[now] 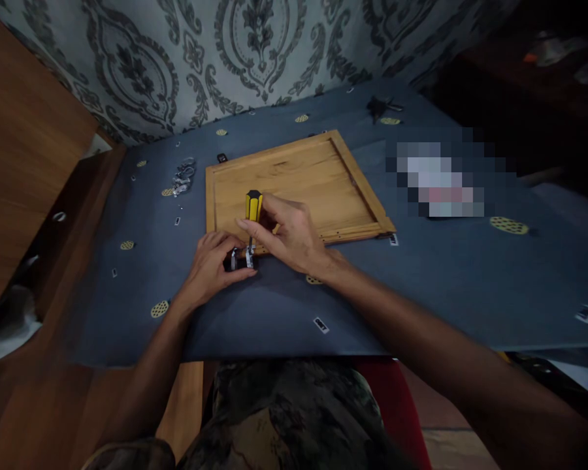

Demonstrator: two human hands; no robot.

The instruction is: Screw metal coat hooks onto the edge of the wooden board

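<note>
My right hand (289,235) grips a screwdriver (253,207) by its yellow and black handle. The tool stands nearly upright, its shaft pointing down at a small silver metal fitting (249,257) by the front edge of a framed wooden panel (289,179). Thumb and fingers of my left hand (214,264) close around this fitting from the left, and something dark shows beside it. Whether the screwdriver's tip sits in a screw is too small to tell. The panel lies flat on a table with a dark blue cloth (274,320).
Several silver metal pieces (183,176) lie left of the panel. A small black item (222,158) sits at its back left edge, and a dark object (382,108) lies at the far right. A blurred-out pale item (441,179) is right of the panel. A patterned wall (196,59) borders the back.
</note>
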